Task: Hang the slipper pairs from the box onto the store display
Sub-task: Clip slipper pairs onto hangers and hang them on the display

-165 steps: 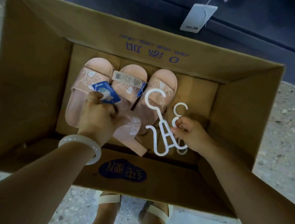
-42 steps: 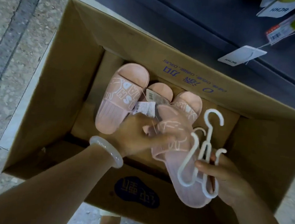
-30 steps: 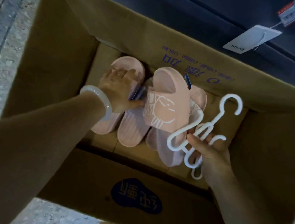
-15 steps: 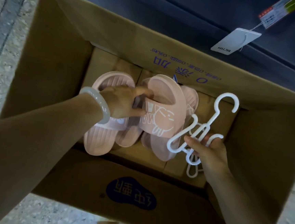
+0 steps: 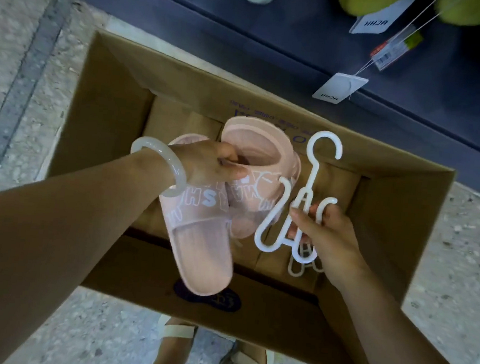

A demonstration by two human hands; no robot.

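Left hand [image 5: 214, 165]: fingers curled round two pink slippers [image 5: 225, 203], gripping them together above the box [image 5: 112, 106].
Right hand [image 5: 324, 235]: clutching white hangers [image 5: 304, 199], just right of the slippers, over the box.
Display [image 5: 275, 34]: dark, beyond the box, tags dangling.

The white tag [image 5: 340, 88] hanging by the display reads "ACHH", seen upside down. A second tag [image 5: 372, 24] higher up bears the same "ACHH". The near slipper [image 5: 199, 230] shows the white letters "SH" on its strap. Blue print on the box [image 5: 267, 117] is too blurred to read.
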